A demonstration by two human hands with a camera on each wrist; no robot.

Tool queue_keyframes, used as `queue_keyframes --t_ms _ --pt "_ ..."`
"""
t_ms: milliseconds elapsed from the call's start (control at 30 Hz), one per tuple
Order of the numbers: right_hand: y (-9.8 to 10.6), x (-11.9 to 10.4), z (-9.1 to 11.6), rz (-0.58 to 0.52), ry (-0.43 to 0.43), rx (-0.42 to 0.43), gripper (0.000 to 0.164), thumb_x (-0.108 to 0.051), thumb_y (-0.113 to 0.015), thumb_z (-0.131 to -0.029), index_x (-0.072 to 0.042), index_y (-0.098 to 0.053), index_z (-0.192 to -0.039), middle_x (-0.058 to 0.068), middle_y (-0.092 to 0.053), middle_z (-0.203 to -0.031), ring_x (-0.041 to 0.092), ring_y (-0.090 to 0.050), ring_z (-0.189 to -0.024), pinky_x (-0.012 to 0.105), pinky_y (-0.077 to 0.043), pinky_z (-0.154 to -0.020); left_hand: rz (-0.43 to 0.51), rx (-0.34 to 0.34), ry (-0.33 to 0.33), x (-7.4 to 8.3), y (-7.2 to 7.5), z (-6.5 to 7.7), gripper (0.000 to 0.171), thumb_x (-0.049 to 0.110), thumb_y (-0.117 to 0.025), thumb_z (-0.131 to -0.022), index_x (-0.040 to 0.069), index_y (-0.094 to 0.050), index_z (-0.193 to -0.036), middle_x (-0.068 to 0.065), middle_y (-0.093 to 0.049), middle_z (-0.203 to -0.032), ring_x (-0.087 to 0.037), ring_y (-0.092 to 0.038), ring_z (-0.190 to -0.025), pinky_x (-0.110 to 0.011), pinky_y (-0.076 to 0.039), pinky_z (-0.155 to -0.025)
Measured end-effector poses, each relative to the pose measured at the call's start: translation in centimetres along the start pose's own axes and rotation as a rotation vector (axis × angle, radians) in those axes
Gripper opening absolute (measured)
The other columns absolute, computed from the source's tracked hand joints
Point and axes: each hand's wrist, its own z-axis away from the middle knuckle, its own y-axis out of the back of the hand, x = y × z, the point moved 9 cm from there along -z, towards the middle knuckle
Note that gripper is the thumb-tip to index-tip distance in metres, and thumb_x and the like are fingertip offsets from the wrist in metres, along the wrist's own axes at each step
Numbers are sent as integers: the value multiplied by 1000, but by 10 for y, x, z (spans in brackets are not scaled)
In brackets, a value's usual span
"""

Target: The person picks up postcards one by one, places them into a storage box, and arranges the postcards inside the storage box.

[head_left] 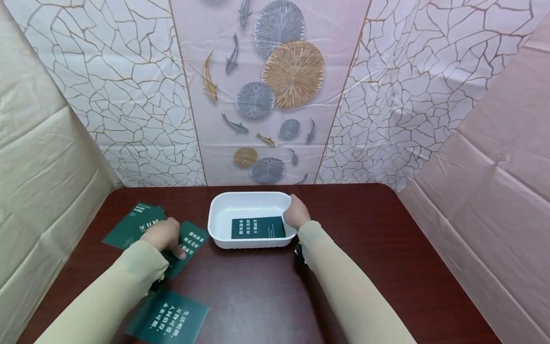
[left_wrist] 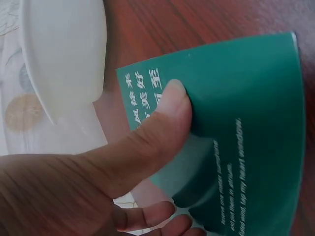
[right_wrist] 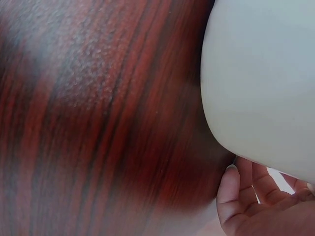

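Note:
My left hand (head_left: 162,235) pinches a dark green printed card (head_left: 192,241). In the left wrist view the thumb lies across the face of the card (left_wrist: 251,93), over its white lettering, and the other fingers curl below. At the right end of a white plastic basin (head_left: 251,244), my right hand (head_left: 297,213) grips the rim. The right wrist view has the fingers of this hand (right_wrist: 263,199) against the basin's outer wall (right_wrist: 261,88); the rim is hidden there. Another green card (head_left: 258,228) lies flat inside the basin, lettering upward.
More green cards (head_left: 133,227) lie overlapping on the table left of my left hand. Nearer to me, partly behind the left sleeve, is another green card (head_left: 172,317). The dark red wooden table (head_left: 258,296) meets a patterned cloth backdrop (head_left: 262,138) behind the basin.

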Motion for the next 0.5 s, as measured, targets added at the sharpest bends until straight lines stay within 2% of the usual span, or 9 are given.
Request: queue_keyframes --t_ms 267,367,500 --pt "1 1 -1 4 10 7 60 1 -56 -91 -11 -35 -147 12 -49 -137 28 -50 -119 52 -42 -99 -72 14 53 8 3 -1 83 32 -94 -58 -14 -55 -115 -28 -57 -107 -32 -51 -84 -46 -49 -76" --pt "1 0 0 -1 10 4 61 2 -56 -91 -11 -35 -147 12 -49 -137 28 -50 -120 52 -42 -99 -88 12 83 7 4 -3 89 34 -94 -57 -16 -52 -117 -29 -56 -107 -33 -51 -86 -47 -48 -78" --pt "1 0 -1 3 8 7 61 3 -54 -91 -11 -35 -147 12 -49 -138 28 -49 -121 51 -42 -99 -91 32 73 10 6 -1 101 28 -95 -57 -22 -40 -125 -34 -53 -112 -33 -51 -86 -43 -48 -75"
